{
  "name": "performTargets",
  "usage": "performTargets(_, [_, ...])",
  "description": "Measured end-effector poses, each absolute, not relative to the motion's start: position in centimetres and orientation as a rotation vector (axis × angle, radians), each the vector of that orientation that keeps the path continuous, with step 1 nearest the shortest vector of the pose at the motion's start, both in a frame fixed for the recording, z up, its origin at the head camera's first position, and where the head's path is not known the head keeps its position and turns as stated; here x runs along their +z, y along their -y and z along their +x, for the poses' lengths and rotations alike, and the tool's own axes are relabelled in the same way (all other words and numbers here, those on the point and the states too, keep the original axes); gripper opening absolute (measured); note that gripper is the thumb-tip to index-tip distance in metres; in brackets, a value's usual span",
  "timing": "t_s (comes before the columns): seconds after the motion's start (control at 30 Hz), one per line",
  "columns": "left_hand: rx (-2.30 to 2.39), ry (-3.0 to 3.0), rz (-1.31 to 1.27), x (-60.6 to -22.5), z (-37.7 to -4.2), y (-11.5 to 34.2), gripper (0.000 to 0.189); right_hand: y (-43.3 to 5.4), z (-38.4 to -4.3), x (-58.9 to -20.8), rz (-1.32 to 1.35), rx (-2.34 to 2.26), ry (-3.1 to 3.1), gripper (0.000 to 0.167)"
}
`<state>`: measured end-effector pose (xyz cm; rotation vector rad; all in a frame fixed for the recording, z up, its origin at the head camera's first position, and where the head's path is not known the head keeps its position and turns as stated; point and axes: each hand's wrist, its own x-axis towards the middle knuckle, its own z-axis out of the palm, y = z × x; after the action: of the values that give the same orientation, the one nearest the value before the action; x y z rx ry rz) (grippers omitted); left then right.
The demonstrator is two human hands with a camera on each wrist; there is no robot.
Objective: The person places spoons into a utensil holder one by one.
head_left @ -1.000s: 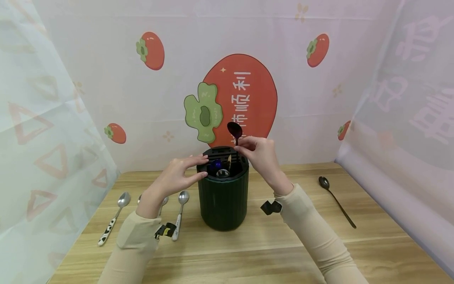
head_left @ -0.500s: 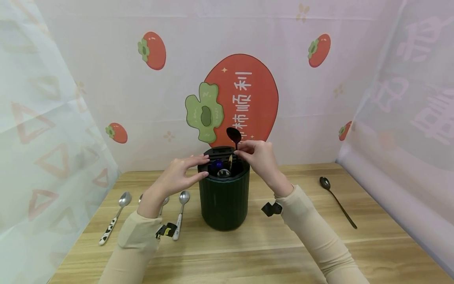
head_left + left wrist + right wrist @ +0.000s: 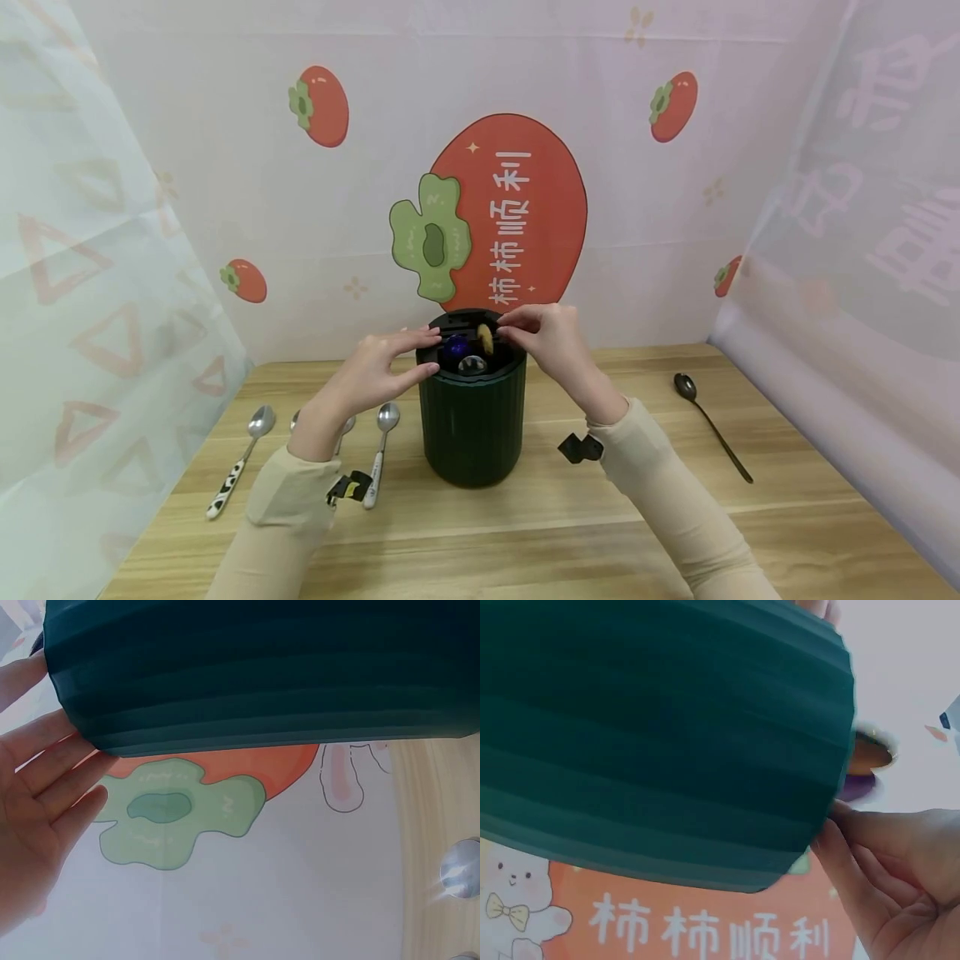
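A dark green ribbed utensil holder (image 3: pixel 472 433) stands upright on the table with a black slotted top. Above its opening show a gold spoon bowl (image 3: pixel 486 339), a dark blue one (image 3: pixel 457 346) and a shiny silver one (image 3: pixel 472 365). My left hand (image 3: pixel 378 367) touches the left rim with fingers and thumb extended. At the right rim is my right hand (image 3: pixel 551 337), thumb and index fingertips close together. The holder's wall hides those fingertips in the right wrist view. The black spoon cannot be made out in any current view.
Left of the holder lie several silver spoons, among them a cow-print-handled spoon (image 3: pixel 240 462) and a white-handled spoon (image 3: pixel 380 454); my left arm partly covers others. A long black spoon (image 3: pixel 712 425) lies at the right. A printed cloth (image 3: pixel 637 250) hangs behind the wooden table (image 3: pixel 525 550).
The black spoon, earlier pinched upright by my right hand, went down into the holder and out of sight. The gold spoon bowl has turned and looks wider. My left hand stays put.
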<state>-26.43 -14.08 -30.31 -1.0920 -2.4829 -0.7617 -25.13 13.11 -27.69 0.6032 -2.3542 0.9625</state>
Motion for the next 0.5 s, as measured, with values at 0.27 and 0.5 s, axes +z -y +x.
performTargets(0.27, [-0.764, 2.474, -1.098, -30.4, -26.5, 14.0, 0.045, -15.0, -24.3, -27.2, 0.561, 0.965, 2.312, 0.013])
performTargets(0.5, [-0.764, 2.475, -1.089, -30.3, -26.3, 14.0, 0.044, -16.7, -24.4, -27.6, 0.495, 0.924, 2.325, 0.01])
